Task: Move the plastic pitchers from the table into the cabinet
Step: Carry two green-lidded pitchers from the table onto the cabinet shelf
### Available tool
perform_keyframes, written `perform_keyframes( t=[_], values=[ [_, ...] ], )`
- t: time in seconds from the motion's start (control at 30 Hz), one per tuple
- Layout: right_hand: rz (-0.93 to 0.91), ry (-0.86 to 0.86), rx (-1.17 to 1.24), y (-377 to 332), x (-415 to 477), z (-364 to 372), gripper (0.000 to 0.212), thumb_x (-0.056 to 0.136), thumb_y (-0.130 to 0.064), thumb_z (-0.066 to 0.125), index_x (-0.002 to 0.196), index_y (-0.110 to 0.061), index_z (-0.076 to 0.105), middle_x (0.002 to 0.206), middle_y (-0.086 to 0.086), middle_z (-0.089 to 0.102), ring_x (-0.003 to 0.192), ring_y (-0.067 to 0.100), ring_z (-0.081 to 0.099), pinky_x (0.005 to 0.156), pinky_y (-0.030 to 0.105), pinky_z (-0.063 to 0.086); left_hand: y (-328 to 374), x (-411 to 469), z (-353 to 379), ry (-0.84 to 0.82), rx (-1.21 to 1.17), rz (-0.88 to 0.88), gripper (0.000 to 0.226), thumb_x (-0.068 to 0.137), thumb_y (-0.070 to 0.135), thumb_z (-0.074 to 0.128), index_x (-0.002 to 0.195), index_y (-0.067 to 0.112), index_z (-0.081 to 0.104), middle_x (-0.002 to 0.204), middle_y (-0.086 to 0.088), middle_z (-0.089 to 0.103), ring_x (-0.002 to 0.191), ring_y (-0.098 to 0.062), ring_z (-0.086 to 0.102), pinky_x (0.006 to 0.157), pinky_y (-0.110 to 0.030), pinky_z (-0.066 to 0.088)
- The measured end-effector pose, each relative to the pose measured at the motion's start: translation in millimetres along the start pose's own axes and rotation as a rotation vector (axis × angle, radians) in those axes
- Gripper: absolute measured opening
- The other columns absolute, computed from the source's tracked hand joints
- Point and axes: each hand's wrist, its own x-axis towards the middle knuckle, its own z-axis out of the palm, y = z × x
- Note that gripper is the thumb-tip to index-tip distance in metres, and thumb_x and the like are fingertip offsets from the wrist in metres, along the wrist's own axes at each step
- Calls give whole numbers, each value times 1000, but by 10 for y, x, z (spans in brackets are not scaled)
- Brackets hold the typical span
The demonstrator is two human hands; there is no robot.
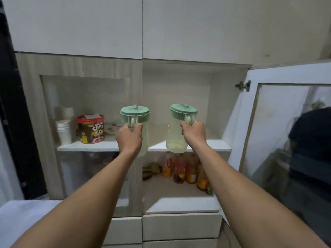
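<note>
Pitchers, clear plastic with green lids, both held up before cabinet's middle shelf (179,148), not yet set down. Left side, behind shut glass door (84,111): paper cup stack (63,131) at 9 o'clock of left pitcher (141,126), red-lidded cereal tub (90,129) just beside cups. Left hand (129,136) wrapped tight round left pitcher's handle. Right hand (194,133) likewise gripping right pitcher (176,133), which tilts. Orange bottles (180,169) on lower shelf, at 6 o'clock. Right door (286,122) swung open, glass mirroring person. White upper cabinet fronts overhead.
</note>
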Motion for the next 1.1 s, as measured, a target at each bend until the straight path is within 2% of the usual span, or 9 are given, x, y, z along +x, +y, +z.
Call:
perform_keyframes(
  t=[0.1,0.2,0.37,0.43,0.53,0.63,0.73,0.9,1.1],
  values=[
    [13,79,6,85,139,-236,17,89,-26,65,88,-9,70,82,9,72,74,25,67,58,30,43,42,-42,303,-40,-52,-16,23,87,31,58,78,12,66,73,-8,68,70,-25,64,60,-33,49],
    [7,134,14,166,267,-371,17,89,-26,66,92,-10,71,80,5,70,72,22,63,60,29,41,80,-43,539,-63,-90,-34,21,89,29,58,81,12,67,72,-4,66,66,-20,60,54,-29,41],
    [7,204,17,306,555,-463,16,87,-26,66,92,-12,70,76,1,66,65,16,57,60,28,40,31,161,1037,-97,-135,-39,22,89,28,59,69,18,61,68,-2,62,66,-20,56,56,-30,39],
    [17,230,20,340,701,-473,14,87,-26,66,91,-13,70,73,-1,64,62,14,55,57,28,39,29,259,1228,-115,-114,-17,19,88,29,59,74,17,62,69,-2,61,70,-23,57,58,-31,36],
    [34,262,35,367,971,-461,13,85,-26,66,88,-14,70,77,2,68,68,18,59,63,33,45,41,445,1486,-139,-78,4,20,89,33,58,80,16,64,75,-4,61,73,-25,54,65,-29,34],
    [34,272,47,402,1203,-403,9,87,-24,65,86,-15,69,82,3,70,72,18,62,66,34,49,32,663,1735,-163,-78,18,22,89,33,58,77,15,64,74,-6,62,73,-27,56,65,-30,35],
    [41,287,57,493,1397,-365,11,86,-22,64,86,-12,69,79,4,69,70,18,60,62,31,46,-16,800,1977,-193,-94,18,24,87,33,58,72,15,64,69,-7,63,70,-28,56,63,-31,38],
    [53,293,56,656,1795,-340,15,87,-19,62,72,-16,59,64,-2,56,58,14,50,54,29,37,-130,1051,2403,-226,-115,3,25,86,32,59,65,18,59,63,-1,59,65,-24,54,60,-31,38],
    [56,321,42,949,2412,-281,21,85,-18,62,66,-20,55,60,-4,52,55,15,46,53,28,35,-324,1384,2942,-208,-49,23,23,87,35,57,75,16,63,68,-5,61,74,-29,57,68,-32,39]
  ],
)
